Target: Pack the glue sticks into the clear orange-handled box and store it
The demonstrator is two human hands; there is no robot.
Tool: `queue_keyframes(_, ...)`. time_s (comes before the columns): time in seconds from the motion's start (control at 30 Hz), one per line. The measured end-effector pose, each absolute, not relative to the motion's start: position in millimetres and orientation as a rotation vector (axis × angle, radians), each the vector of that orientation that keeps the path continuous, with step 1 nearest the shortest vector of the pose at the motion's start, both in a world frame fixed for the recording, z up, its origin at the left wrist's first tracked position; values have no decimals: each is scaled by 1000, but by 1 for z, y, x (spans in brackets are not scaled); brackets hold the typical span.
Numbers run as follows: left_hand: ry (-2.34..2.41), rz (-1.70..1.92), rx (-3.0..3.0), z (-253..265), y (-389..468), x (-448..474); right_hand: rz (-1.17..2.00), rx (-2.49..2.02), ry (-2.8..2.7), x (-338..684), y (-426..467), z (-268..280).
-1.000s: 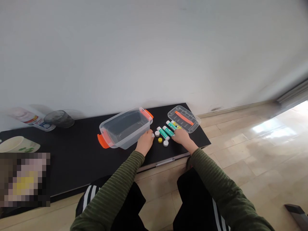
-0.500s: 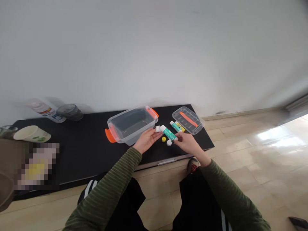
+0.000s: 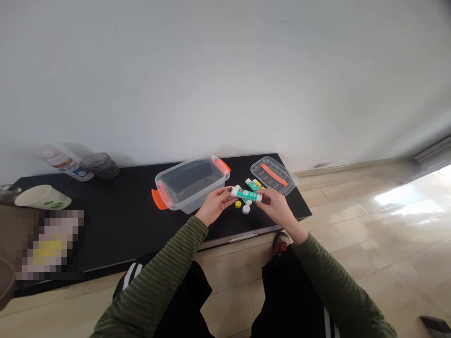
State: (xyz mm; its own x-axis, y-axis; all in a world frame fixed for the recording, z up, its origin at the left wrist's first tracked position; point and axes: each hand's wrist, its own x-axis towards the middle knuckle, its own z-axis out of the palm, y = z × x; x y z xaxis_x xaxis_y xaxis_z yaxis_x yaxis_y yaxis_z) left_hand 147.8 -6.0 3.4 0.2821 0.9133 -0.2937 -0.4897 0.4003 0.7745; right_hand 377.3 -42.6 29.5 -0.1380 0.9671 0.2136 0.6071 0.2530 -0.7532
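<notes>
A green-and-white glue stick [image 3: 247, 195] lies level between my two hands above the table. My left hand [image 3: 214, 205] is closed on the white cap at its left end, thumb on top. The body's right end is pinched in the fingers of my right hand [image 3: 277, 205]. Under the glue stick, a yellow cap [image 3: 238, 204] and a white cap [image 3: 246, 209] rest on the table, with another green-and-white stick partly hidden there. Just beyond lie a green glue stick [image 3: 251, 184] and a yellow one [image 3: 259, 184].
A clear plastic box [image 3: 192, 183] with orange latches stands left of the glue sticks on the black table [image 3: 130, 225]. Its lid [image 3: 289, 180] lies at the right. Farther left are a dark glass [image 3: 100, 165], a paper cup [image 3: 44, 197] and a spray can [image 3: 66, 162].
The white cap in my left hand was apart from the glue stick's end and now sits against it. The glue stick has turned from slanting to nearly level.
</notes>
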Motion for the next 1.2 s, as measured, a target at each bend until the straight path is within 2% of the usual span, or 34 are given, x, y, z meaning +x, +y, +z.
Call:
queue_keyframes(0.17,804,1026,651,3,-6,147,784,-1475,-1745,379,-40,22)
queue_keyframes(0.4,820,1024,726,2,-6,151,1200,-1516,-1695,381,-33,10)
queue_keyframes(0.63,910,1085,871,-7,4,164,837,-1659,-1988,384,-19,17)
queue_keyframes(0.83,1303,976,1349,-29,19,162,453,-2164,-1898,411,11,2)
queue_keyframes(1.03,1485,720,1839,-41,22,164,446,-2394,-1888,415,27,-21)
queue_keyframes(1.2,1520,603,2010,-51,25,170,469,-2418,-1912,406,32,-25)
